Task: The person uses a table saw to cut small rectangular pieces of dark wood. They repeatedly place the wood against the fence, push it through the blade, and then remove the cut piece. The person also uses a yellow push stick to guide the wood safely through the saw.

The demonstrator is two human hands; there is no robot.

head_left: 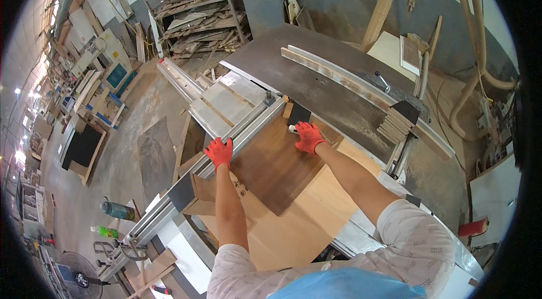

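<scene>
My left hand [220,153], in a red glove, lies with fingers apart against the long aluminium fence [248,136], at the left edge of a brown wood panel [282,169]. On the panel's far right part rests my right hand [309,137], also red-gloved, palm down with fingers stretched out. A small white-edged piece [292,129] touches or lies beside its thumb; I cannot tell which. Just beyond is a small black piece [299,113] next to a wooden block [288,109]. The brown panel overlaps a paler wood sheet [305,214] nearer my body.
The dark saw table [333,96] carries a long rip fence [339,76] and a stack of strips [395,128]. Left of the aluminium fence stand a bottle [118,210] and a fan [82,279]. A scrap rack [197,11] and a ribbed hose [384,5] are behind.
</scene>
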